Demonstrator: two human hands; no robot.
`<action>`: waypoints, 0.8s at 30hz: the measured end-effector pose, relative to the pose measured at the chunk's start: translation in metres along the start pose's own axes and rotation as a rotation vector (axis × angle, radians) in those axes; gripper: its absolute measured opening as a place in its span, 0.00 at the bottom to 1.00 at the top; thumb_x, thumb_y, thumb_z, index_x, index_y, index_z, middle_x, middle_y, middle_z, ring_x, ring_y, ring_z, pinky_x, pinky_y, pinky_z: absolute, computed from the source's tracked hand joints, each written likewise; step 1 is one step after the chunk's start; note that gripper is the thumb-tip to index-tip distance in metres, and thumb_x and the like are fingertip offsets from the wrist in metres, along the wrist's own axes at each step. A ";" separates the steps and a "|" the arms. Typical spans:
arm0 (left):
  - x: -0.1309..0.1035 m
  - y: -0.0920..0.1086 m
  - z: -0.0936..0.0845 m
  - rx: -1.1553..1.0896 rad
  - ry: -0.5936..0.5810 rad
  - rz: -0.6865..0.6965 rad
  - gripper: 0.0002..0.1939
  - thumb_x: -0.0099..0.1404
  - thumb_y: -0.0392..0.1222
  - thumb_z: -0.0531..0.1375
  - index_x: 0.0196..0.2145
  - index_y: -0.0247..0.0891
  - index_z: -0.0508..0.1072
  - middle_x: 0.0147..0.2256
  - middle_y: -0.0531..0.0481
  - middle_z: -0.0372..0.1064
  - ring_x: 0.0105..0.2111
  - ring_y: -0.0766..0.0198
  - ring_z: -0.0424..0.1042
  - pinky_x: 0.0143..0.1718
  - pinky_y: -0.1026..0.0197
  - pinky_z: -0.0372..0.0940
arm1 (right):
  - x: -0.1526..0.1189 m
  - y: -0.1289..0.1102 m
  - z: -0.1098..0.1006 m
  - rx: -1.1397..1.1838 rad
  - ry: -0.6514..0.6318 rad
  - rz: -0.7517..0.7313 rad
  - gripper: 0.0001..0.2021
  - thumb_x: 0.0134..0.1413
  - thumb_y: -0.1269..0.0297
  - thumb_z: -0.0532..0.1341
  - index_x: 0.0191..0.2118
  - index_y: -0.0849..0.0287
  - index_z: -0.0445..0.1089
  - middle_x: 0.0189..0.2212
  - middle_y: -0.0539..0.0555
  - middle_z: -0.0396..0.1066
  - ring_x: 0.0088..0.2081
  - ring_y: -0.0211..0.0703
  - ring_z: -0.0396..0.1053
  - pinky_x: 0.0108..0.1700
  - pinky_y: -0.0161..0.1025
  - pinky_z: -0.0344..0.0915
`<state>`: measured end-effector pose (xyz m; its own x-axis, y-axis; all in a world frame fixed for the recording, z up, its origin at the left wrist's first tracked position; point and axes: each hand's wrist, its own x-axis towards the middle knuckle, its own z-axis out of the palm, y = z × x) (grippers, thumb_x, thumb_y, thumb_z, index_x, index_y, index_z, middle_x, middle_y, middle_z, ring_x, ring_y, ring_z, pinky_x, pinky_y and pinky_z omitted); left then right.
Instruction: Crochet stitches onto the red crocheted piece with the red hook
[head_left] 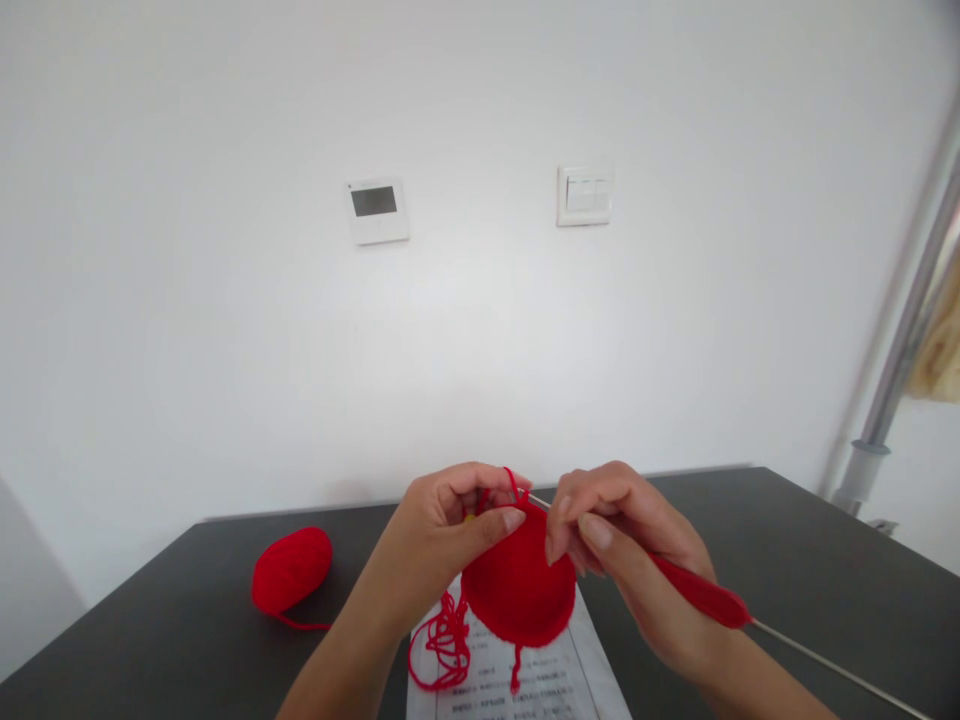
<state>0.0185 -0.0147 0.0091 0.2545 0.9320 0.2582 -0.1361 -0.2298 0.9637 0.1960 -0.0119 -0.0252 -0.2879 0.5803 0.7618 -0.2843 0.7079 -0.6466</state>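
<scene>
Dangling short yarn tail (516, 670) at six o'clock over printed sheet (592, 690); holding red crocheted piece (521, 590) between hands, round, without clear long axis; clamped on its eleven-o'clock rim with left hand (435, 530), nearer; closed round hook (701, 597) with right hand (641, 580), eight o'clock from grip to piece; pointing hook toward ten, long axis four-to-ten; farther, at nine, resting yarn ball (292, 568) on table (187, 620).
</scene>
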 end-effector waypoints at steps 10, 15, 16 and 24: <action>-0.003 -0.002 -0.006 -0.026 -0.029 -0.020 0.22 0.54 0.37 0.68 0.48 0.43 0.77 0.28 0.57 0.67 0.27 0.73 0.64 0.30 0.69 0.59 | 0.014 -0.005 -0.011 -0.279 -0.082 -0.183 0.07 0.56 0.76 0.58 0.36 0.57 0.69 0.35 0.52 0.69 0.36 0.39 0.70 0.37 0.36 0.67; -0.003 0.001 -0.007 0.033 -0.026 -0.008 0.22 0.55 0.36 0.68 0.48 0.44 0.76 0.27 0.58 0.65 0.28 0.73 0.64 0.31 0.69 0.59 | 0.017 -0.004 -0.018 -0.364 -0.124 -0.186 0.09 0.56 0.78 0.59 0.37 0.57 0.72 0.39 0.53 0.74 0.39 0.38 0.73 0.42 0.35 0.69; -0.003 0.002 -0.007 0.049 -0.030 -0.016 0.22 0.56 0.36 0.67 0.49 0.44 0.75 0.27 0.58 0.65 0.28 0.73 0.64 0.31 0.69 0.59 | 0.017 -0.004 -0.019 -0.368 -0.136 -0.185 0.10 0.56 0.78 0.60 0.38 0.56 0.73 0.40 0.54 0.75 0.40 0.38 0.74 0.42 0.35 0.70; -0.006 0.005 -0.009 0.151 -0.022 -0.038 0.26 0.57 0.37 0.66 0.54 0.42 0.72 0.30 0.57 0.65 0.31 0.70 0.63 0.34 0.66 0.59 | 0.019 -0.004 -0.019 -0.352 -0.177 -0.174 0.11 0.57 0.77 0.60 0.41 0.56 0.74 0.42 0.55 0.77 0.42 0.39 0.76 0.44 0.35 0.72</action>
<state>0.0078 -0.0185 0.0118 0.2774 0.9350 0.2210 0.0192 -0.2354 0.9717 0.2094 0.0043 -0.0078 -0.4240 0.3839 0.8203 -0.0222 0.9010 -0.4332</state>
